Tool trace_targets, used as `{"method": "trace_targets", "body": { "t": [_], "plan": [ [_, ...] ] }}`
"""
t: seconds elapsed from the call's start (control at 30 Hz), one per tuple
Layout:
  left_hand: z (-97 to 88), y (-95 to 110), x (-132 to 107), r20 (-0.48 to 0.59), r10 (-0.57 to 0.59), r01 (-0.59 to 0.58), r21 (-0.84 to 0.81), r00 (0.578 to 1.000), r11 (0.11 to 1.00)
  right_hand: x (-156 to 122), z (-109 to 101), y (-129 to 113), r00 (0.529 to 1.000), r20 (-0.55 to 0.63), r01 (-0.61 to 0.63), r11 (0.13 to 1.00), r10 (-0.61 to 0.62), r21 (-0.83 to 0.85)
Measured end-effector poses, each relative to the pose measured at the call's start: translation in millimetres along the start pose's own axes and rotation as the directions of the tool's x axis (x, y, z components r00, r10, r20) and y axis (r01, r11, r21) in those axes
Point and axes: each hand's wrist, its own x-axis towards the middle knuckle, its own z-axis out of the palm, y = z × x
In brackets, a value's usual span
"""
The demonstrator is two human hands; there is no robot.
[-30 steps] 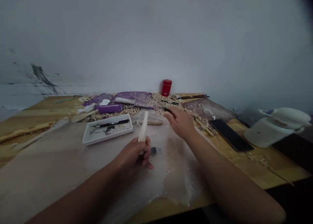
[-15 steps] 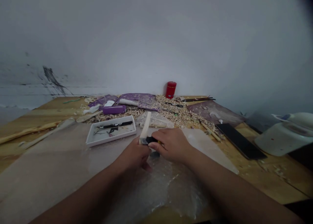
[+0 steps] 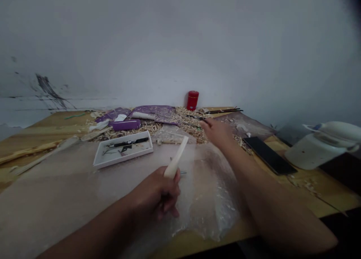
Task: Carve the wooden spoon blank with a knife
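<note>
My left hand (image 3: 162,193) is closed round a pale wooden stick (image 3: 177,157), whose flat shaved end points up and away from me. A small thin bluish piece (image 3: 183,172) shows just beside that fist; its kind is unclear. Far forward, my right hand (image 3: 218,132) reaches over the wood shavings (image 3: 199,135) with thumb and fingers drawn together. Something dark is at its fingertips, too small and blurred to name. Close by, a slim dark tool (image 3: 194,117) lies on the shavings.
A white tray (image 3: 123,162) with black tools stands left on the plastic sheet (image 3: 70,191). Behind it lie a purple roll (image 3: 125,124) and purple sheets. A red canister (image 3: 193,100) is by the wall. On the right are a dark phone (image 3: 270,155) and white pot (image 3: 313,150).
My right hand has left the stick, where it held a black-handled blade, and moved forward to the shavings. My left hand has lowered slightly, tilting the stick to the right.
</note>
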Motion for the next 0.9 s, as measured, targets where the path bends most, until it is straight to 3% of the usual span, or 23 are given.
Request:
{"method": "trace_targets", "body": {
  "t": [0.07,0.17,0.23,0.3,0.43,0.6,0.77,0.9],
  "plan": [
    [0.2,1.0,0.1,-0.012,0.026,-0.026,0.019,1.0,0.999,0.8,-2.9,6.6,0.996,-0.085,-0.003,0.997,0.01,0.08],
    [-5.0,8.8,4.3,-0.046,0.096,-0.091,0.087,0.994,0.992,-15.4,-4.6,-9.0,0.972,-0.09,0.229,0.965,-0.218,0.129],
    [-9.7,14.4,7.3,-0.132,0.126,-0.105,0.157,0.983,0.982,-30.6,-2.9,-27.8,0.913,-0.032,0.406,0.899,-0.407,0.164],
    [-13.0,17.9,9.0,-0.187,0.134,-0.087,0.237,0.973,0.968,-42.0,0.5,-43.0,0.854,0.021,0.505,0.838,-0.52,0.208],
    [-12.9,20.2,9.4,-0.237,0.138,-0.046,0.356,0.962,0.933,-49.2,7.2,-52.6,0.811,0.1,0.548,0.809,-0.576,0.213],
    [-12.9,22.5,10.3,-0.203,0.217,-0.12,0.403,0.955,0.907,-53.5,5.3,-55.0,0.767,0.15,0.591,0.777,-0.624,0.215],
    [-16.1,18.2,11.3,-0.159,0.071,-0.009,0.361,0.985,0.932,-48.5,0.5,-52.4,0.79,0.135,0.585,0.801,-0.598,0.127],
    [-11.6,12.5,11.2,-0.116,0.021,0.008,0.246,0.993,0.969,-31.3,0.8,-36.9,0.896,0.094,0.434,0.901,-0.433,0.016]
  ]
}}
